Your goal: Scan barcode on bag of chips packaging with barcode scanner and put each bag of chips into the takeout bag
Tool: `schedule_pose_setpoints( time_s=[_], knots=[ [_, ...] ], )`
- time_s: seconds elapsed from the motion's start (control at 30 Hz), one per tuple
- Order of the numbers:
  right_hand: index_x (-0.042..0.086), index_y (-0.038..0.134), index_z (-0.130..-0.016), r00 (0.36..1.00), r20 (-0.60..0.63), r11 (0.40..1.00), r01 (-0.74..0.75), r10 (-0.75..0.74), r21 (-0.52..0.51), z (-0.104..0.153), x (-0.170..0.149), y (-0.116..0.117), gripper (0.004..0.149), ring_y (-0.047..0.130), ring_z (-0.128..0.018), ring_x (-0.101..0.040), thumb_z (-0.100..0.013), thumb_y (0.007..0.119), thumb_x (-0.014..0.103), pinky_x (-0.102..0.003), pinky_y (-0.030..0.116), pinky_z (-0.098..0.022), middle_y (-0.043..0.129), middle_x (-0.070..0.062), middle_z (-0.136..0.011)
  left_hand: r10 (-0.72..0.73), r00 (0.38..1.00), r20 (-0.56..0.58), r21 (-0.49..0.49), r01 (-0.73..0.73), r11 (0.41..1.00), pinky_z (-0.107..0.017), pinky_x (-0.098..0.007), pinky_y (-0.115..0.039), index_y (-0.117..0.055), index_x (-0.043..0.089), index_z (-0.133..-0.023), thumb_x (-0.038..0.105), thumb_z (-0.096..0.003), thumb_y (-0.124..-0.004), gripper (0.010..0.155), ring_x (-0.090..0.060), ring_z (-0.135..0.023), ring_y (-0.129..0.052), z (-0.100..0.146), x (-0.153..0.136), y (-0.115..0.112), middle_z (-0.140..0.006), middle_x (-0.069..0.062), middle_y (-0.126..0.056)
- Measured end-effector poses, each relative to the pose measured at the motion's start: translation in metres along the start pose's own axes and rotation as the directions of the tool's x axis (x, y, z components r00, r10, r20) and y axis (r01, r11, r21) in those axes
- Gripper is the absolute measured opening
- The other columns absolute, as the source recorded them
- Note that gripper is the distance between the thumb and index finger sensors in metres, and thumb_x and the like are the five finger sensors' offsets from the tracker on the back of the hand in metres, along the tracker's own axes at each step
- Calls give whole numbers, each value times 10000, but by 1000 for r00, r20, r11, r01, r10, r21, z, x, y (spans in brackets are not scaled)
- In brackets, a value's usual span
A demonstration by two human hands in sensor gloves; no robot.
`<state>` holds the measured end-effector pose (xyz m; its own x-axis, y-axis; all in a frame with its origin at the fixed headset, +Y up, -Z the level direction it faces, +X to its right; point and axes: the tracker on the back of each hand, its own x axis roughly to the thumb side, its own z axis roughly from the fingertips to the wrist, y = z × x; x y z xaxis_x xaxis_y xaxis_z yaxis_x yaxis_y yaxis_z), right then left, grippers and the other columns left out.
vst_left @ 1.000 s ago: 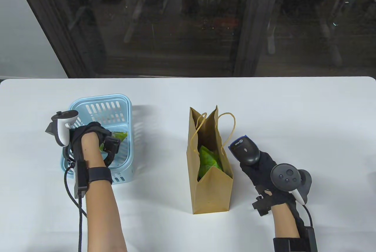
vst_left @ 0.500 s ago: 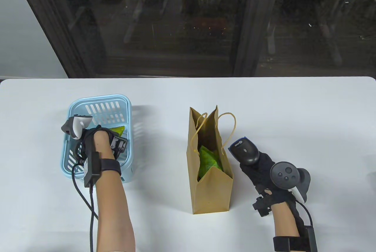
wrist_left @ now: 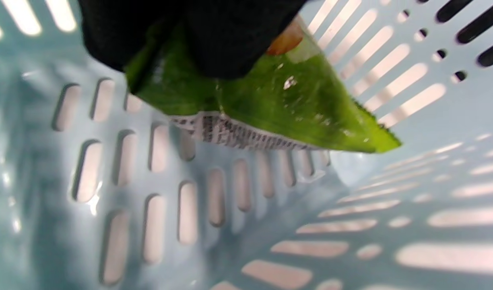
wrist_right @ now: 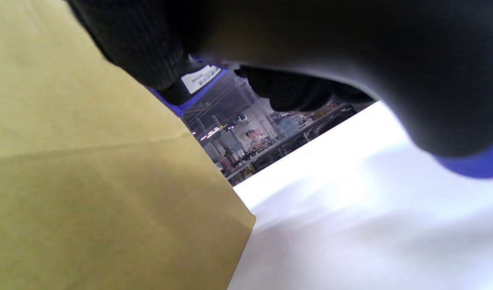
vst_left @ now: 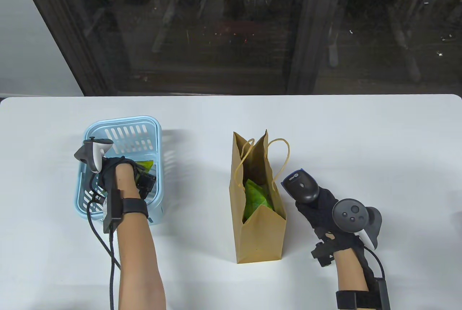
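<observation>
At left of frame, the left hand (vst_left: pixel 110 173) gripped a green chip bag (wrist_left: pixel 270 100) inside the blue basket (vst_left: pixel 122 126); at lower right, the right hand (vst_left: pixel 321 212) clasped the barcode scanner (vst_left: pixel 301 187) beside the takeout bag (vst_left: pixel 258 230)

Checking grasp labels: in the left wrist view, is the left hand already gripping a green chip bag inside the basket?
Yes, the left hand grips the green chip bag above the basket floor.

Lab-like room: white table (vst_left: pixel 325 126), glass cabinet (vst_left: pixel 231 28)

White table (vst_left: pixel 325 126), light blue slotted basket (vst_left: pixel 122 122) at left, dark glass windows (vst_left: pixel 231 25) behind
</observation>
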<state>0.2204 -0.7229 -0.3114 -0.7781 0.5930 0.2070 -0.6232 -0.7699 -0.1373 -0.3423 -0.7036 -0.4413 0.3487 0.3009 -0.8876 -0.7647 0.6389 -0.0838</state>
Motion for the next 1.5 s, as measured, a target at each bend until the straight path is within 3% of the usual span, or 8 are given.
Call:
schedule_pose_setpoints(
  time_s=[0.27,0.4,0.57,0.87,1.03,1.17,1.33,1.5],
  knots=[
    [108,730,-945,1000,1,1000,-1,1,9,0,0,0,519,944,-624,-293,-566,810,454,-432,853,-454,804,-146,-893,132,957,258,32,-145,989,-542,-567,-791,-288,221,-1099,46,-520,-776,778,-387,-722,-881,34,5,18,-1085,-281,-407],
    [106,729,-946,1000,3,1000,6,-6,6,-1,0,-2,520,944,-625,-295,-567,810,453,-433,852,-455,803,-147,-894,202,900,385,86,-253,964,-530,-556,-807,-334,237,-1102,61,-519,-747,736,-359,-696,-896,60,3,33,-1060,-298,-445],
    [106,729,-946,1000,14,1000,5,-5,-9,1,2,-5,525,944,-625,-294,-564,809,457,-433,852,-455,803,-146,-894,326,774,543,24,-402,915,-496,-538,-844,-471,244,-1097,76,-507,-712,659,-316,-646,-927,94,-5,50,-1010,-337,-519],
    [111,731,-942,998,-6,994,55,-56,-90,2,-1,-13,518,945,-623,-291,-564,809,456,-430,854,-454,805,-142,-891,601,364,711,-365,-541,758,-362,-450,-969,-690,170,-1038,145,-492,-762,551,-232,-502,-1056,157,-18,51,-906,-339,-705],
    [111,726,-944,980,5,970,197,-198,-144,3,0,-23,514,944,-625,-289,-569,808,453,-430,852,-455,802,-140,-893,710,90,698,-603,-461,651,-295,-397,-996,-741,139,-1007,208,-526,-729,486,-176,-418,-1098,193,-18,40,-839,-328,-797],
    [108,723,-947,945,73,924,328,-320,-195,5,10,-41,511,939,-633,-294,-574,808,448,-434,848,-462,796,-143,-900,785,-43,618,-721,-429,544,-204,-374,-1026,-764,101,-963,202,-535,-700,444,-158,-316,-1147,224,-17,30,-759,-312,-902],
    [126,721,-950,868,233,844,487,-438,-226,11,41,-83,511,936,-643,-276,-574,803,463,-421,848,-475,795,-123,-907,747,-76,660,-735,-271,622,-156,-350,-1004,-739,133,-947,247,-536,-682,431,-149,-253,-1141,273,-12,21,-763,-214,-957],
    [178,712,-954,711,410,749,656,-572,-91,19,86,-122,490,930,-654,-232,-586,795,490,-386,847,-496,793,-73,-914,726,-139,673,-739,-93,667,-177,-355,-1001,-732,139,-954,263,-546,-699,428,-152,-269,-1140,322,-9,-2,-785,-199,-960]
  ],
)
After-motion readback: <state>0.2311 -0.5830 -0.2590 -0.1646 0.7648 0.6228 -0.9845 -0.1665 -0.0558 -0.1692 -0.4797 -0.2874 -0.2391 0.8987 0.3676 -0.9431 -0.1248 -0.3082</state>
